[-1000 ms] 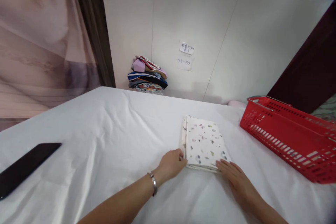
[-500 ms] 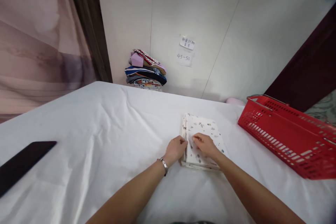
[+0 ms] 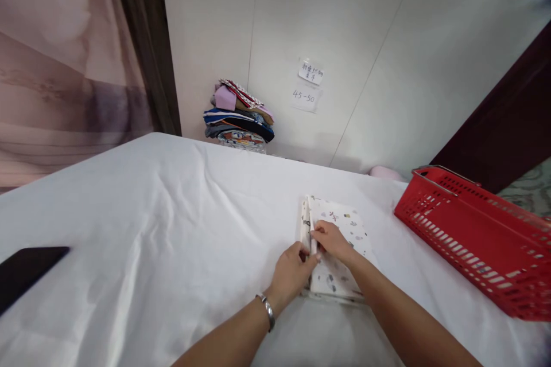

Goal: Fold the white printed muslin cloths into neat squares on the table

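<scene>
A white cloth with small grey and brown printed motifs [image 3: 344, 229] lies folded into a thick rectangle on the white-covered table [image 3: 206, 229]. At its left edge my left hand [image 3: 293, 272], with a silver bracelet at the wrist, pinches the folded layers between thumb and fingers. My right hand [image 3: 331, 239] rests over the cloth's upper face, its fingertips closed on the top layer's left edge just above the left hand. That edge is slightly raised between both hands.
A red plastic basket [image 3: 465, 235] with metal handles stands at the right. A dark flat object [image 3: 30, 269] lies at the left. Against the wall is a stack of folded fabrics [image 3: 239, 114], below left of paper notes [image 3: 306, 97]. A pink curtain [image 3: 64, 69] hangs at left.
The right hand has come down onto the cloth's left edge and now grips it. My left hand has moved slightly lower along that edge. The view has shifted a little.
</scene>
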Tool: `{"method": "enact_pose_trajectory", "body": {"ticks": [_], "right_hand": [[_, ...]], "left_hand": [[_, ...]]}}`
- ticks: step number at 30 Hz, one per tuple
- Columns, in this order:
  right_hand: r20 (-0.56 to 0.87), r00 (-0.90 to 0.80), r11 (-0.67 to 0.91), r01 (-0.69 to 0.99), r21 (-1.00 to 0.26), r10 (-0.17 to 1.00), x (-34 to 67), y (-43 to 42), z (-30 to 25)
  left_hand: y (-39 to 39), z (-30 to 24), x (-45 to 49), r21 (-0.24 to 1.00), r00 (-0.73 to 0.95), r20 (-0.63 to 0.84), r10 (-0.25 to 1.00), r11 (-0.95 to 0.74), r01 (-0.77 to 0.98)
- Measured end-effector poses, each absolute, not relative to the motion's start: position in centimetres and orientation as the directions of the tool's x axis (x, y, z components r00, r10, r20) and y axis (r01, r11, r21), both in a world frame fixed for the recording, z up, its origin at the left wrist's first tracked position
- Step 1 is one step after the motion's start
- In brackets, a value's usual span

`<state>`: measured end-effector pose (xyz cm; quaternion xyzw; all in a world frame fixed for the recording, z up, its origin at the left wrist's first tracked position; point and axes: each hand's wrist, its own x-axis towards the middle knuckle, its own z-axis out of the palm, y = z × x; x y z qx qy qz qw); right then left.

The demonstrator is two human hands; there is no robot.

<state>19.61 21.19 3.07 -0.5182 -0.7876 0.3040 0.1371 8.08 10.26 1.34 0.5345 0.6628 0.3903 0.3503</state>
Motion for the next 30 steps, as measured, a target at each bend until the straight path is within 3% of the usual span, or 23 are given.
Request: {"method": "enact_pose_trajectory", "body": {"ticks": [3, 10, 12, 16, 18, 23, 30], "right_hand": [[-0.141, -0.434, 0.189, 0.631, -0.753, 0.89, 19.4, 21.1, 2.6], [-0.297, -0.56, 0.088, 0.559, -0.825, 0.773, 20.0, 21.8, 3.4], [-0.331, -0.541, 0.095, 0.615, -0.783, 0.773, 20.0, 22.7, 4.1], [-0.285, -0.379, 0.18, 0.823, -0.539, 0.88, 18.9, 25.2, 4.6], [-0.268, -0.365, 0.202, 0.851, -0.485, 0.892, 18.2, 26.2, 4.4], [-0.26, -0.385, 0.233, 0.852, -0.47, 0.885, 17.5, 26.9, 4.1], [-0.244, -0.461, 0.246, 0.768, -0.591, 0.853, 17.4, 26.2, 4.1]], "left_hand": [[10.1, 1.7, 8.3, 0.832, -0.179, -0.06, 0.982, 0.148, 0.534], [10.1, 1.4, 8.5, 0.793, -0.16, -0.067, 0.985, 0.15, 0.59], [10.1, 1.3, 8.5, 0.791, -0.156, -0.066, 0.986, 0.147, 0.594], [10.1, 1.0, 8.4, 0.769, -0.136, -0.054, 0.989, 0.128, 0.626], [10.1, 0.9, 8.4, 0.753, -0.129, -0.047, 0.991, 0.12, 0.647], [10.1, 1.0, 8.4, 0.719, -0.113, -0.039, 0.993, 0.107, 0.686], [10.2, 1.0, 8.4, 0.728, -0.106, -0.033, 0.994, 0.097, 0.679]]}}
